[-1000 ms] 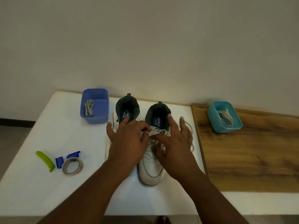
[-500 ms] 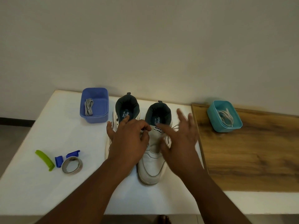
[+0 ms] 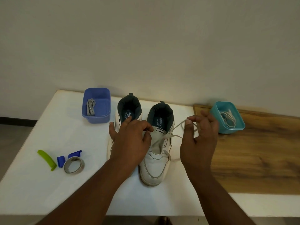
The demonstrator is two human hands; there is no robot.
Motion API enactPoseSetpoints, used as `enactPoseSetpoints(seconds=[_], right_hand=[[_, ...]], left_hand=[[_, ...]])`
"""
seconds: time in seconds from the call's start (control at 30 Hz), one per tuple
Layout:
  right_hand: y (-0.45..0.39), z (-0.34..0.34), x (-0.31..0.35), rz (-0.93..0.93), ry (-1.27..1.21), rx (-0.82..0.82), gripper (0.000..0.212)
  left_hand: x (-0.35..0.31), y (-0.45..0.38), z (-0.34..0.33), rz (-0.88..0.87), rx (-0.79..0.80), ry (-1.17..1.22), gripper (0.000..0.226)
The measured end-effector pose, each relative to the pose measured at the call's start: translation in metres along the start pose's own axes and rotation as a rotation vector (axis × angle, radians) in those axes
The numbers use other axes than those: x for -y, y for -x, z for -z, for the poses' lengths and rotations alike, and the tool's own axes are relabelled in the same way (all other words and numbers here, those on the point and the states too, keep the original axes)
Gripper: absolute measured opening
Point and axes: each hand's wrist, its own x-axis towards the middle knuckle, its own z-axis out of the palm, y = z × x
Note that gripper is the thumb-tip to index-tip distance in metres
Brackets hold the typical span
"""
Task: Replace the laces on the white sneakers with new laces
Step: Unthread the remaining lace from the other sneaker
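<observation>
my right hand [image 3: 198,140] pinches the white lace [image 3: 176,126] between thumb and forefinger, drawn out to the right of the right sneaker [image 3: 156,161], with the other fingers spread. the lace runs slack from the eyelets up to my fingertips. my left hand [image 3: 129,142] lies over the left sneaker [image 3: 125,109], fingers curled, their tips pinching the tongue edge of the right one. both sneakers stand side by side on the white table [image 3: 40,184], toes toward me. a blue tub [image 3: 105,117] behind the left sneaker holds grey laces [image 3: 90,107]; a teal tub [image 3: 238,127] on the wooden board [image 3: 259,159] holds white laces [image 3: 228,117]. a tape roll [image 3: 73,164], blue clips [image 3: 60,161] and a green strip [image 3: 47,159] sit near the left.
</observation>
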Motion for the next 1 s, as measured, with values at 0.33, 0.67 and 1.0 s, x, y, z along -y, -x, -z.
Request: enactPoseSetpoints(seconds=[0.33,0.67,1.0], right_hand=[[-0.003,0.007,0.007,0.062,-0.264,-0.136,0.018],[0.002,-0.002,-0.008,-0.061,-0.193,0.243,0.011],[0.02,-0.014,-0.005,0.005,0.247,0.648,0.025]], left_hand=[[-0.011,0.006,-0.004,-0.214,0.062,-0.1,0.034],[-0.013,-0.001,0.001,-0.255,-0.158,0.217,0.032],[-0.013,0.0,0.002,-0.062,0.035,0.433,0.032]])
